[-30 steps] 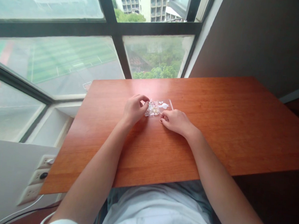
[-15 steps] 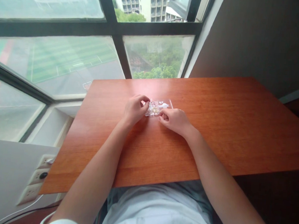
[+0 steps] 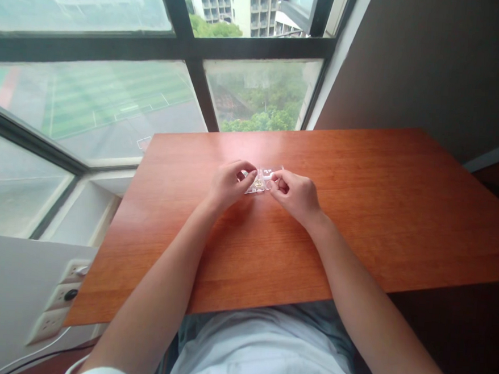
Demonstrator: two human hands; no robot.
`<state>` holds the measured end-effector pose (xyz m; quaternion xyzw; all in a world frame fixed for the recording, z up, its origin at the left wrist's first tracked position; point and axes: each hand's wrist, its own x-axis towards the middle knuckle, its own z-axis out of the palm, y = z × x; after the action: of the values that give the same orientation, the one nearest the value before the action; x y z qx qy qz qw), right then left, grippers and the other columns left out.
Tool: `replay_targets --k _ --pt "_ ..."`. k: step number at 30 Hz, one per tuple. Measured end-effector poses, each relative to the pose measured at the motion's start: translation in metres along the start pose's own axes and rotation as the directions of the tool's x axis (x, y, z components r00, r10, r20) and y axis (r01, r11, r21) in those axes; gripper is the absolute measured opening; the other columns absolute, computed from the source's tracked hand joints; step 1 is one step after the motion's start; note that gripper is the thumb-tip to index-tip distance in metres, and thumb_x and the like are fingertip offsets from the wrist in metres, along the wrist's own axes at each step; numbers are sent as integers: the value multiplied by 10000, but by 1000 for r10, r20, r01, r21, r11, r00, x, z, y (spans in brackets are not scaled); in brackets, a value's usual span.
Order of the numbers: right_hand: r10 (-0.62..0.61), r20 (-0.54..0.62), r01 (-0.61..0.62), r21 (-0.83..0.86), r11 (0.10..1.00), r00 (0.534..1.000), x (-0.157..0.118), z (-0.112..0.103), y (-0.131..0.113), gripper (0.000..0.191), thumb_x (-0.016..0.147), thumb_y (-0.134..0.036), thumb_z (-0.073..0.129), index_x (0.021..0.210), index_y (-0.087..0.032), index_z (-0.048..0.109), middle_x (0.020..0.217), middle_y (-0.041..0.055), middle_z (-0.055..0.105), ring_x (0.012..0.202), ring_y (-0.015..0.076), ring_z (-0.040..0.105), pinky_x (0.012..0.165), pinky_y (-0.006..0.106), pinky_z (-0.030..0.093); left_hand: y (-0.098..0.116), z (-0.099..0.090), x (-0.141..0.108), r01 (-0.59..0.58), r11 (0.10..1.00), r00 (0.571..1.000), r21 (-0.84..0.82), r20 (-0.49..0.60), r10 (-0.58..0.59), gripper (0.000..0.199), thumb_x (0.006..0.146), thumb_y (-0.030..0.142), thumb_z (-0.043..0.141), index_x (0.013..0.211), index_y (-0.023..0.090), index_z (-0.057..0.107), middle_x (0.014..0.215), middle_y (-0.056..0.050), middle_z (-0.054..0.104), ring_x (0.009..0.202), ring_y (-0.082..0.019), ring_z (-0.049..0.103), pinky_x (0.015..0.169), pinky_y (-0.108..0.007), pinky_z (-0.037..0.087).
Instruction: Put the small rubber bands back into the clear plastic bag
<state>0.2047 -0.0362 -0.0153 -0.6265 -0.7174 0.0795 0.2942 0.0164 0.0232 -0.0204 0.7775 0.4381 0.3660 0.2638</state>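
A small clear plastic case (image 3: 255, 188) lies on the wooden table, with tiny gold-coloured pieces showing inside it. My left hand (image 3: 231, 181) is at the case's left side, thumb and fingers bent together over its edge; anything between the fingertips is hidden. From the right, my right hand (image 3: 294, 193) reaches over the case's right part in a pinch. What its fingertips grip is too small to make out. Both hands cover parts of the case, and their fingertips are a short gap apart.
The brown table (image 3: 358, 217) extends far to the right. Behind it stand dark-framed windows (image 3: 260, 91). Wall sockets (image 3: 64, 298) with a plug and cables are at the lower left, beside the table's edge. A grey wall (image 3: 420, 68) rises at the back right.
My right hand has moved up and slightly away from me, over the right part of the case. My left hand has shifted slightly right, covering more of the case.
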Motion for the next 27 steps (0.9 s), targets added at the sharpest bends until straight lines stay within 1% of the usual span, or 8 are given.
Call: replay_targets --k 4,7,12,15,18,21,24,27 --pt "-4 -2 4 7 1000 1000 0 -1 -1 209 883 -333 531 953 -217 690 753 11 700 668 155 614 663 238 400 13 2 -2 4 990 994 -144 112 13 277 891 411 572 860 165 693 750 -21 686 617 -111 571 558 -212 433" --pt "-29 -13 29 21 999 999 -1 1 0 213 886 -346 530 948 -219 689 738 7 694 663 153 615 658 237 399 22 4 -5 -9 981 984 -192 173 43 225 875 357 588 852 160 693 747 -23 686 622 -107 569 557 -206 437" --pt "-44 -6 44 18 999 999 -1 3 2 203 881 -316 528 963 -224 688 765 9 701 685 153 626 680 237 402 28 7 -7 -18 981 982 -194 182 54 152 832 280 601 831 162 697 726 -23 686 628 -115 573 569 -217 458" --pt "-37 0 37 21 999 999 -1 3 2 203 882 -316 530 964 -225 692 751 6 698 677 153 625 674 237 404 28 7 -6 -19 981 980 -194 189 56 139 828 262 595 824 163 693 726 -20 688 629 -115 580 577 -219 464" --pt "-24 1 24 17 1000 1000 0 -1 3 218 893 -319 523 981 -223 698 757 10 704 689 157 629 680 239 412 25 7 -5 -28 985 984 -169 167 57 131 835 242 583 816 165 687 732 -16 687 626 -111 579 583 -219 463" --pt "-39 98 40 -6 999 994 1 -6 5 215 889 -324 539 981 -233 711 766 10 714 708 165 639 680 247 413 21 5 -5 -24 991 992 -133 121 40 126 838 231 579 824 164 685 736 -14 685 618 -108 578 580 -219 458" --pt "-80 257 99 -60 993 963 0 -8 6 198 867 -315 568 973 -253 723 813 10 735 742 178 653 663 261 401 16 4 -4 -18 996 997 -93 77 25 126 836 233 582 831 168 690 744 -16 690 621 -111 583 574 -218 453" --pt "-78 346 136 -147 980 935 0 -8 6 203 876 -309 552 974 -258 722 864 23 747 791 197 668 657 273 394 12 3 -3 -15 998 998 -56 58 18 134 837 242 583 847 174 698 754 -18 697 631 -116 589 573 -220 450"
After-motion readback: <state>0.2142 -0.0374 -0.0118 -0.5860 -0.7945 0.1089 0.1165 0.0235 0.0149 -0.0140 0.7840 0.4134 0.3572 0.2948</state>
